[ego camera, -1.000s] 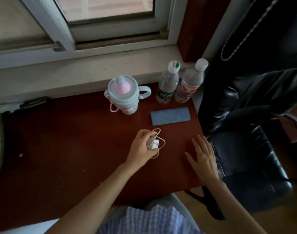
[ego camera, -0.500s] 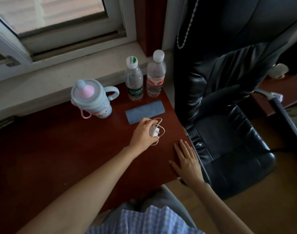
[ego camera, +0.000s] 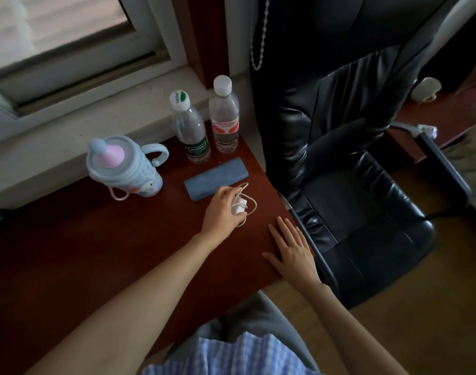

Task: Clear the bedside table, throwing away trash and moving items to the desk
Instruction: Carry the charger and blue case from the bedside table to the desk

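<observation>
White charger (ego camera: 238,208) with its loosely looped cable sits on the red-brown desk (ego camera: 96,253), just in front of the blue case (ego camera: 216,178). Left hand (ego camera: 223,212) curls around it. Right hand (ego camera: 292,251) lies flat, fingers straight, nearer the desk edge.

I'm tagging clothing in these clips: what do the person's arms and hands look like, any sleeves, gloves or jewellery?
Both forearms are bare, with no sleeves in view. The left hand and right hand wear no gloves, and no rings, watch or bracelet show. A blue-and-white checked garment shows at the bottom edge.
</observation>
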`<state>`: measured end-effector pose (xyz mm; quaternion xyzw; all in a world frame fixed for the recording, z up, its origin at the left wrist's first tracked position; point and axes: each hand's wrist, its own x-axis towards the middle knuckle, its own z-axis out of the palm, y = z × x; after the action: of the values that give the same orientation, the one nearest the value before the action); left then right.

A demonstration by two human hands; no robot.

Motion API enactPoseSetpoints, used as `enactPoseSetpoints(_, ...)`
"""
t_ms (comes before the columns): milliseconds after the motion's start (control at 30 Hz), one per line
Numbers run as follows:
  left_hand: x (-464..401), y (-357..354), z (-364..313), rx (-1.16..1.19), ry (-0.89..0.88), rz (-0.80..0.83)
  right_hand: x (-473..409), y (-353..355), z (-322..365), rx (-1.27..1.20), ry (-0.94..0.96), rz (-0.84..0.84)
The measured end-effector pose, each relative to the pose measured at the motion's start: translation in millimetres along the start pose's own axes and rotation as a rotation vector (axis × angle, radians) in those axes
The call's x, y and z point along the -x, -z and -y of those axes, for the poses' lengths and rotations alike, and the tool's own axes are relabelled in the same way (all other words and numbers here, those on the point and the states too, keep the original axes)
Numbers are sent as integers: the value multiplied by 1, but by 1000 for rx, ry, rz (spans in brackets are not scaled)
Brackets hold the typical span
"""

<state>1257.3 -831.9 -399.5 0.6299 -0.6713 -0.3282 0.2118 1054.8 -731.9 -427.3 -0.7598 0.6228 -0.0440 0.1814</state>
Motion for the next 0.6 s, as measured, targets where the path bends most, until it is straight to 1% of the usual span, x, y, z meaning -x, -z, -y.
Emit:
enactPoseSetpoints(333, 11, 12, 6, -65, -60, 25, 0, 0, 0, -1, -18, 45)
enactPoseSetpoints(433, 14, 14, 6, -48, -71, 25, 0, 1, -1, 17, -25, 62)
enactPoseSetpoints(600, 19, 19, 5, -34, -73, -23, -1, 0, 0, 34, -33, 78)
